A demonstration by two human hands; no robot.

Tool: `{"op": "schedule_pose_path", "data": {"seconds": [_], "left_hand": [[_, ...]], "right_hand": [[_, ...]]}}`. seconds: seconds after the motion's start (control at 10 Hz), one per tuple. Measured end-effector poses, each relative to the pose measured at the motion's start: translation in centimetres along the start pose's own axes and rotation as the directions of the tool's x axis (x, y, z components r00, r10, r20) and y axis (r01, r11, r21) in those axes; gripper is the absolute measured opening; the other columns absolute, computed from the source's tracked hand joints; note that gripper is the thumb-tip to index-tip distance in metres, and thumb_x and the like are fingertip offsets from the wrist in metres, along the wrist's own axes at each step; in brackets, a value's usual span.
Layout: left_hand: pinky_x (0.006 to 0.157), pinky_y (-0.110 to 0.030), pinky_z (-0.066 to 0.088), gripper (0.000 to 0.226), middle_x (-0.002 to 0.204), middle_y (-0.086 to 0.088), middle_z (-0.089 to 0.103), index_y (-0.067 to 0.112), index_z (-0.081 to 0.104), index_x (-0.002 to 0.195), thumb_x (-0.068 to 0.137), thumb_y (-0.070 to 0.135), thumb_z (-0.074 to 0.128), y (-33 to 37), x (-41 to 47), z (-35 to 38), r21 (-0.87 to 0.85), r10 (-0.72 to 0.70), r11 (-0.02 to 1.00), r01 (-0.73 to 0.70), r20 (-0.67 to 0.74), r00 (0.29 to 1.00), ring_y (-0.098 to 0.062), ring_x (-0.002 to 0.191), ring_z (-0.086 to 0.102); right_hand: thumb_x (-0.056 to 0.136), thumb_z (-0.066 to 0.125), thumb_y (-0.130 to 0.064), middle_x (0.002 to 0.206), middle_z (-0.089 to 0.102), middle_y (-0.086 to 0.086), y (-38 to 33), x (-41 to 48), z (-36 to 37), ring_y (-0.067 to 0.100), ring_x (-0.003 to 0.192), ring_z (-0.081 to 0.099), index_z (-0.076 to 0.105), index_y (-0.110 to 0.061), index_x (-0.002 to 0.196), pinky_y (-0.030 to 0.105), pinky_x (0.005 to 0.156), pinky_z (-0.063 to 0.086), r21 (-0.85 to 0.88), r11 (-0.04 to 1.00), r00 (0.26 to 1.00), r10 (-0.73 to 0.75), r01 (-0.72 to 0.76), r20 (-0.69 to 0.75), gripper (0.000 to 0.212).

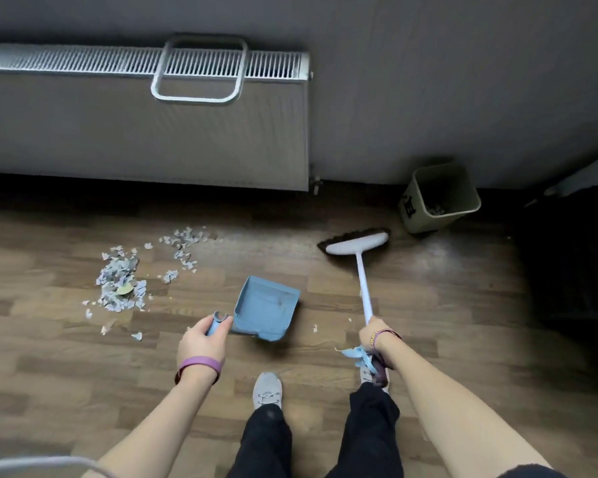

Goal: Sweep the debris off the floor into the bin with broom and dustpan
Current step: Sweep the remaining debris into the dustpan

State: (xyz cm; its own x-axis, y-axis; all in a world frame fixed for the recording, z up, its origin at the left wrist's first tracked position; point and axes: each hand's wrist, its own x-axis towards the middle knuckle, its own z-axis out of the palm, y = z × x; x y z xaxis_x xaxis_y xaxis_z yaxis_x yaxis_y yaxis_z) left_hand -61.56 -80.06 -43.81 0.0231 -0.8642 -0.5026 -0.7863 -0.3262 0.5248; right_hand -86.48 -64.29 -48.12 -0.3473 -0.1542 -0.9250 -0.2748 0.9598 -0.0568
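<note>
Two loose patches of paper debris (120, 288) lie on the floor (446, 305), left of and beyond the dustpan (266, 307). Left hand (202, 341) is nearer, fingers curled round the dustpan handle. Right hand (373, 334) grips the broom (358, 243); its head sits well right, near the bin (439, 198). Bin marking and wristband (385, 334) lettering unreadable.

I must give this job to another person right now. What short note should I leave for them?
Left hand grips the handle of the dustpan, which is empty. Right hand grips the broom handle; its head is near the bin.
Done: some scraps lie in the bin.
Left: the paper debris on the floor, left of the dustpan, plus a few stray bits by the dustpan.
</note>
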Motion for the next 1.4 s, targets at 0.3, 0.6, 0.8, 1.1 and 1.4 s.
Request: {"op": "schedule_pose_path", "data": {"seconds": [0.3,0.6,0.8,1.1,1.4], "left_hand": [[0.07,-0.029,0.038,0.03,0.095,-0.006,0.07,0.023,0.07,0.105,0.083,0.043,0.063,-5.9,3.7,-10.6,0.098,-0.011,0.995,0.016,-0.047,0.999,-0.023,0.076,0.05],[0.085,-0.038,0.045,0.037,0.114,-0.015,0.067,0.019,0.067,0.115,0.085,0.04,0.061,-11.0,6.1,-18.8,0.073,-0.116,0.989,0.131,-0.172,0.978,-0.038,0.101,0.058],[0.097,-0.04,0.043,0.046,0.125,-0.016,0.062,0.012,0.063,0.122,0.085,0.038,0.064,-11.2,6.5,-20.5,-0.035,-0.196,0.981,0.192,-0.198,0.96,-0.038,0.113,0.055],[0.093,-0.039,0.043,0.043,0.13,-0.012,0.06,0.017,0.062,0.121,0.088,0.043,0.056,-2.8,6.3,-15.9,0.14,-0.067,0.988,0.069,-0.022,0.998,-0.036,0.116,0.054],[0.072,-0.032,0.041,0.029,0.107,-0.012,0.07,0.021,0.069,0.103,0.087,0.042,0.057,9.6,1.8,-3.2,0.221,0.207,0.94,-0.258,0.231,0.951,-0.034,0.097,0.062]], "right_hand": [[0.094,0.041,-0.004,0.103,0.06,0.016,-17.2,-10.3,15.0,0.021,0.069,0.068,0.051,-0.007,0.094,0.03,0.072,0.057,0.714,0.653,0.927,-0.047,-0.254,0.373,0.011],[0.093,0.028,-0.004,0.055,0.056,0.013,-31.4,-18.1,17.4,0.016,0.02,0.044,0.058,-0.006,0.088,0.016,0.028,0.04,0.927,0.18,0.898,-0.242,-0.33,0.367,0.03],[0.093,0.034,-0.009,0.038,0.044,-0.006,-31.6,-19.9,14.4,0.011,0.02,0.028,0.059,-0.038,0.103,0.007,0.034,0.029,0.948,0.211,0.924,-0.251,-0.238,0.288,0.04],[0.091,0.046,-0.019,0.029,0.043,-0.002,-19.9,-18.8,6.4,0.01,0.019,0.034,0.05,-0.016,0.062,0.004,0.03,0.029,0.948,0.215,0.96,-0.104,-0.233,0.26,0.029],[0.098,0.041,-0.008,0.08,0.044,0.002,-0.9,-15.2,-1.9,0.025,0.092,0.05,0.04,-0.016,0.073,0.023,0.055,0.053,0.952,0.295,0.994,0.103,-0.076,0.048,0.026]]}}
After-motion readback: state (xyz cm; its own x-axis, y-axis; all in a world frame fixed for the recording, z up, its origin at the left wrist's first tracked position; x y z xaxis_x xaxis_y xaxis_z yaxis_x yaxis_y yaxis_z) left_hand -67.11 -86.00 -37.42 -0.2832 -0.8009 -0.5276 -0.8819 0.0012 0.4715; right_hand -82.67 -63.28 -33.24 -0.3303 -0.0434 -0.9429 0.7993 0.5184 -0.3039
